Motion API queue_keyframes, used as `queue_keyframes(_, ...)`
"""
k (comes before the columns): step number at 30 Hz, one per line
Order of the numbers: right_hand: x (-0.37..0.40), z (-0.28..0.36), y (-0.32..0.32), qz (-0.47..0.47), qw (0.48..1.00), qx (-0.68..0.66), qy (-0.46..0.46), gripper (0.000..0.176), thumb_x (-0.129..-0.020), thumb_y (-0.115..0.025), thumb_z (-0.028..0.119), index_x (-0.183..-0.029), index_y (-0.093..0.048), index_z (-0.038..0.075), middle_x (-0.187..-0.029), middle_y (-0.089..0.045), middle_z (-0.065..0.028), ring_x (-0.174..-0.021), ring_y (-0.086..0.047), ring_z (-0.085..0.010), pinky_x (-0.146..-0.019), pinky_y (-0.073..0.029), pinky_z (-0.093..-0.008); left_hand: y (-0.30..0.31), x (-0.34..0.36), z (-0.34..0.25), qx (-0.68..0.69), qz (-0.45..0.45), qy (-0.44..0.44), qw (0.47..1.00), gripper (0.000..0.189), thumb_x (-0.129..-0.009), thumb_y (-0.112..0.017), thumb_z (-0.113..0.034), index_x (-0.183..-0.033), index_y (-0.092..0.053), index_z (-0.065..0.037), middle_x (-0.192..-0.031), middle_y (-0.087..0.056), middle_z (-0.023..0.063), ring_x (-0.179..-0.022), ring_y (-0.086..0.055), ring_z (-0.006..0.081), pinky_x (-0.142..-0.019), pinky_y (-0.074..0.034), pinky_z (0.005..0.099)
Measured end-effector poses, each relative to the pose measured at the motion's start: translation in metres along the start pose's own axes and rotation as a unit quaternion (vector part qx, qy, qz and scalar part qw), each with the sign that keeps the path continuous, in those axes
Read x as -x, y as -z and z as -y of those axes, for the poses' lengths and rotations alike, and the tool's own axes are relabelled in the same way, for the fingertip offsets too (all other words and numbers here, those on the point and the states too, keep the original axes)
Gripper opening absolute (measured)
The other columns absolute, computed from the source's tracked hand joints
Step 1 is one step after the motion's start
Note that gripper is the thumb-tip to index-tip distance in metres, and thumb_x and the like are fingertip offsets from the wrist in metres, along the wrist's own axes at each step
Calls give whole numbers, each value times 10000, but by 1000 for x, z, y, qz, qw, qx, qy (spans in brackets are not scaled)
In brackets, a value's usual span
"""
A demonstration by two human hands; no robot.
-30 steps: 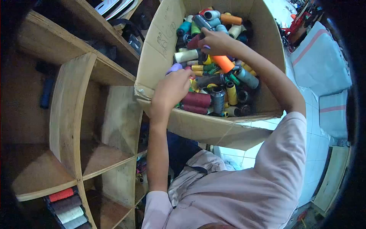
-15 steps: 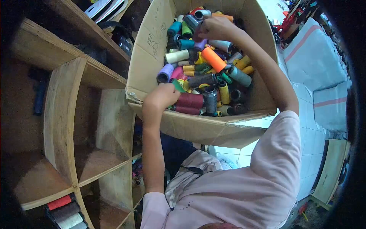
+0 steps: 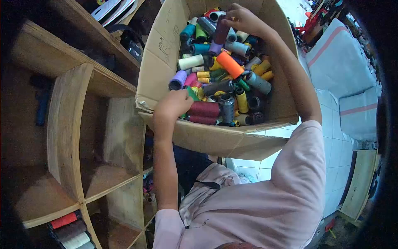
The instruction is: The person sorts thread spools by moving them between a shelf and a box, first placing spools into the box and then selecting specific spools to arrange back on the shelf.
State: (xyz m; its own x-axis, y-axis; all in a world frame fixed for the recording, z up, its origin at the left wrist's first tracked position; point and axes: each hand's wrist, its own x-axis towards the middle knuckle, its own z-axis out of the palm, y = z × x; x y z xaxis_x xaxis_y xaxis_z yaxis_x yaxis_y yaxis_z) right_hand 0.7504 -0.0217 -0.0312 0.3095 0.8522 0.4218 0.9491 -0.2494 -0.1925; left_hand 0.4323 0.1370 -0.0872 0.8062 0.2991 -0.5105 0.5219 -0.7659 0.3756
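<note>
Two hands are at work in one open cardboard box, packed with loose thread spools of mixed colours and standing just beside a wooden shelf unit. Right hand: at the far side of the box, fingers closed around the upper end of a dark purple spool; this spool is tilted, its lower end down among the others. Left hand: at the near left corner, just inside the front wall, fingers curled under; cannot tell whether they grip anything. A green spool shows at its fingertips, touching or nearly so. A maroon spool lies on its side just right of the left hand, with a grey spool upright next to it. A lavender spool lies just beyond the left hand near the left wall, with a cream spool further back. An orange spool rests on top of the pile, between the two hands. In the bottom left shelf compartment is a stack of spools: red on top, then brown, then cream.
</note>
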Motion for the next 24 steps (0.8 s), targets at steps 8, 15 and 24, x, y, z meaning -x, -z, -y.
queue_keyframes(8,-1,18,29,186,960,47,-205,290,-854,-659,205,-1076,-685,21,-1150,-613,-187,-990,-623,-371,-828,-523,-455,-7,-2,6,-23,-106,-73,991,323,-890,-553,-317,-1019,-651,-37,-947,-682,237,-920,-655,408,-833,-496,504)
queue_keyframes(15,32,-26,-23,438,849,47,-291,356,-856,-648,304,-1119,-673,66,-1006,-711,-65,-799,-651,-235,-717,-536,-422,-6,-1,0,-19,-78,-100,992,358,-912,-557,-343,-1095,-620,-42,-951,-679,239,-919,-659,391,-828,-493,471)
queue_keyframes(24,28,-63,-86,464,861,179,-103,412,-816,-643,322,-1153,-682,89,-1047,-704,-162,-883,-678,-337,-729,-549,-435,-8,2,0,-32,-98,-119,988,348,-914,-539,-322,-1115,-617,-49,-1043,-675,234,-1007,-641,383,-869,-488,489)
